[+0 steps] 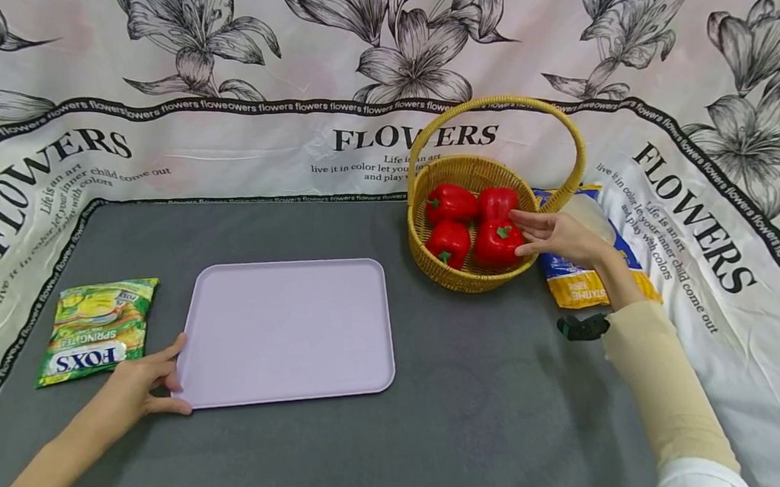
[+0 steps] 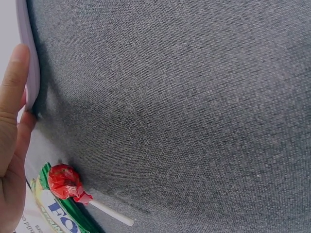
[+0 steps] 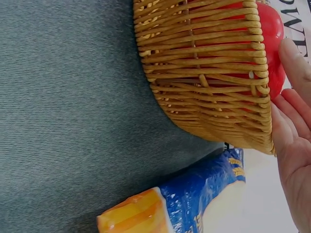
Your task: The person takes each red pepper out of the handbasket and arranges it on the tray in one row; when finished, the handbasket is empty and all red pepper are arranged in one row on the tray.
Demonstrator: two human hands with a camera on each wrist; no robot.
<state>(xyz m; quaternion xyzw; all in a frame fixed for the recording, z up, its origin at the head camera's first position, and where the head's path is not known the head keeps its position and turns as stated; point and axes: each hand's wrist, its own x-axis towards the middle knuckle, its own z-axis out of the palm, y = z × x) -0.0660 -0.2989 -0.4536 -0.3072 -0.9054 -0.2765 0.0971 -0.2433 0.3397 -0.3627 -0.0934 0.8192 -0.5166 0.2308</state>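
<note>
My left hand [image 1: 141, 384] holds the lower left corner of a lilac rectangular tray [image 1: 287, 332], thumb by the near edge and index finger on the left edge. In the left wrist view the thumb lies along the tray's rim [image 2: 30, 73]. At the right stands a yellow wicker basket [image 1: 476, 282] with an arched handle and several red bell peppers. My right hand [image 1: 557, 236] reaches over its right rim, fingers fairly straight beside the nearest bell pepper [image 1: 498, 244]. The right wrist view shows those fingers close against a pepper [image 3: 271, 43]; whether they grip it is hidden.
A green and yellow Fox's candy bag [image 1: 97, 328] lies left of the tray. A red-wrapped lollipop [image 2: 65, 182] with a white stick shows beside it in the left wrist view. Behind my right hand is a blue and orange packet [image 1: 579, 282]. Flower-printed cloth [image 1: 239, 156] borders the grey surface.
</note>
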